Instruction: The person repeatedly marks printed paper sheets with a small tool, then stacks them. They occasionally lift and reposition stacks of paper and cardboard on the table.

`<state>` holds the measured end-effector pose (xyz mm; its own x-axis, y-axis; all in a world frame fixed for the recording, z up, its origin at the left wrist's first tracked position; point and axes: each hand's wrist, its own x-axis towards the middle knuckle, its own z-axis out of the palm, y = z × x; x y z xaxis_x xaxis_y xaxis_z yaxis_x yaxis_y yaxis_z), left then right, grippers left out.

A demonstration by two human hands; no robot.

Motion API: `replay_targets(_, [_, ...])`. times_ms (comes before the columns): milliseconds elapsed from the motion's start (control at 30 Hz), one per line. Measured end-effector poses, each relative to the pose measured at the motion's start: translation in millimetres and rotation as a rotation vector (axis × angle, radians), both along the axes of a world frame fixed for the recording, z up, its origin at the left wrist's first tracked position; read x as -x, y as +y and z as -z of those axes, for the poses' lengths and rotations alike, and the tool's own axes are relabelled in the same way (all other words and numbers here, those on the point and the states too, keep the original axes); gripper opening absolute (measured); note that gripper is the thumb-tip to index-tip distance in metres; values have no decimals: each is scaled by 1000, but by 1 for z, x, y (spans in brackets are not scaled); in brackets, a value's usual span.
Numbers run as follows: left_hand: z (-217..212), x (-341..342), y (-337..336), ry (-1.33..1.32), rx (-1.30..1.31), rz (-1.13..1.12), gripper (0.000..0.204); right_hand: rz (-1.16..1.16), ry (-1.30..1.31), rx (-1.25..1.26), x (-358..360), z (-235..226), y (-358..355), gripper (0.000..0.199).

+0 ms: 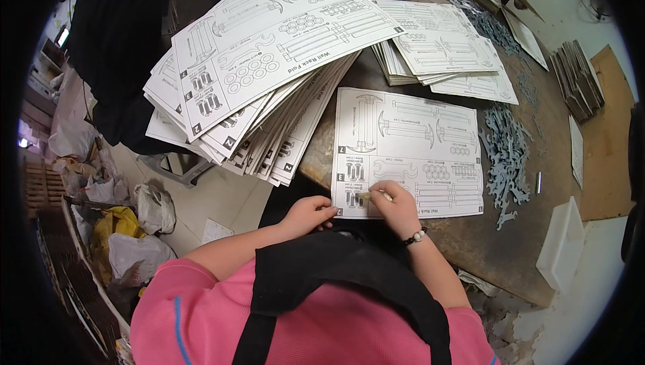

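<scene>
The white printed sheet (pixel 410 153) I work on lies flat on the dark worktop, a single rectangular card with black line drawings of rack parts, circles and small numbered squares, its long edge running from nine to three o'clock and its near edge just in front of me. My left hand (pixel 308 215) presses on its corner at seven o'clock. In my right hand (pixel 398 205) I pinch a short, pale, slim tool (pixel 373 196), lying nearly level, its tip pointing toward nine o'clock and resting on the sheet's lower left part.
</scene>
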<state>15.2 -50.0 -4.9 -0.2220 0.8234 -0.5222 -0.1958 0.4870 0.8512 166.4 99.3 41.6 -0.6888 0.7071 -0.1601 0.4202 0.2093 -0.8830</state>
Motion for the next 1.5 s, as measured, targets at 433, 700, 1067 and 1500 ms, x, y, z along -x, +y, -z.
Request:
replay_targets(433, [5,0,10,-89,79,6,20,118,-191,97,2,15,7,17])
replay_targets(700, [4,-1,11,-117,84,-7,17,-84,-232,-296,19,-14,-3,14])
replay_targets(1067, [8,-4,15,-133,63,4,18,-165,-331,-446,32,-10,-10,12])
replay_targets(1500, [14,-13,14,-192,40,-101,17,38,-187,47,-5,-4,-4,16])
